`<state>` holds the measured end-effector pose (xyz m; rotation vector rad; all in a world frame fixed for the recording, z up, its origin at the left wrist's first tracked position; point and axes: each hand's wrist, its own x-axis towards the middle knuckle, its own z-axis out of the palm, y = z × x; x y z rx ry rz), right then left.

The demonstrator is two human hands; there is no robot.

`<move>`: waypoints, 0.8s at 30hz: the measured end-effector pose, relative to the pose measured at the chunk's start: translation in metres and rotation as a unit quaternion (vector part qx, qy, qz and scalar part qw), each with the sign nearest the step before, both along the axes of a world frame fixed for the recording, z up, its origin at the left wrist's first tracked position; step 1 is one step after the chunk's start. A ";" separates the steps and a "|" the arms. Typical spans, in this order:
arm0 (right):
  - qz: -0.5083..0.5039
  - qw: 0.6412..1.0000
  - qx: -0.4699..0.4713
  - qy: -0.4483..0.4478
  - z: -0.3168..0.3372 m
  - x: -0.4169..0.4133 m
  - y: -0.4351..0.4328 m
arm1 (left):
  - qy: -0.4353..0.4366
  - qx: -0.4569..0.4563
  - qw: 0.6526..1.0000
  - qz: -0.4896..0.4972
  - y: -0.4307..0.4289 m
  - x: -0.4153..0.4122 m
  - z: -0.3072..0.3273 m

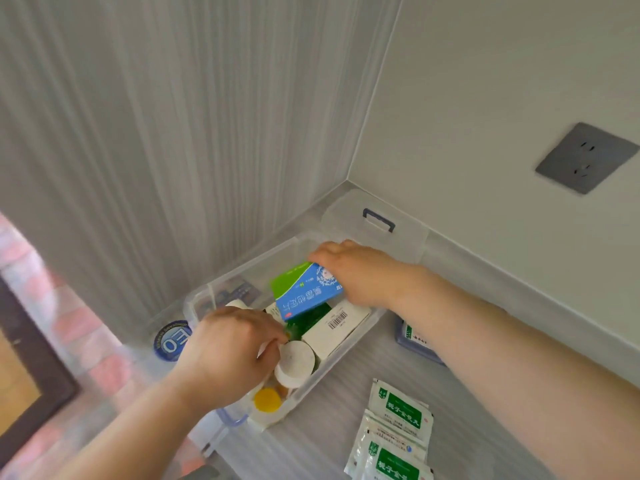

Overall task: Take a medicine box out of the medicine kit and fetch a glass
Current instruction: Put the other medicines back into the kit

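Observation:
The clear plastic medicine kit stands open in the corner of a grey counter. My right hand grips a blue and green medicine box, tilted up above the kit's far end. My left hand reaches into the kit's near end, fingers curled down among white bottles beside a white cap. Whether it holds anything is hidden. No glass is in view.
The kit's clear lid with a blue handle lies behind it against the wall. A white box with a barcode and a yellow cap sit inside. Green and white sachets lie on the counter, right. A grey wall socket is above.

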<state>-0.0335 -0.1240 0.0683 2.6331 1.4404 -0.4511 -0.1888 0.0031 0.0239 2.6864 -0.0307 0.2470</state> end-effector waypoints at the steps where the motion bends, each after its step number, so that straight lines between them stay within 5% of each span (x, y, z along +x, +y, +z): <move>1: 0.016 1.000 -0.020 0.004 -0.004 0.001 0.007 | 0.002 -0.005 1.000 -0.005 0.001 0.000 0.000; 13: 0.110 0.969 -0.219 -0.022 -0.040 -0.001 0.044 | 0.027 0.005 0.999 -0.019 0.003 0.004 -0.002; 18: 0.002 0.999 0.023 0.037 -0.018 -0.008 0.022 | 0.036 0.006 0.999 -0.017 0.002 0.004 -0.001; 24: -0.183 0.954 0.235 0.036 0.014 -0.033 -0.073 | 0.018 -0.007 1.000 0.015 0.000 0.005 -0.008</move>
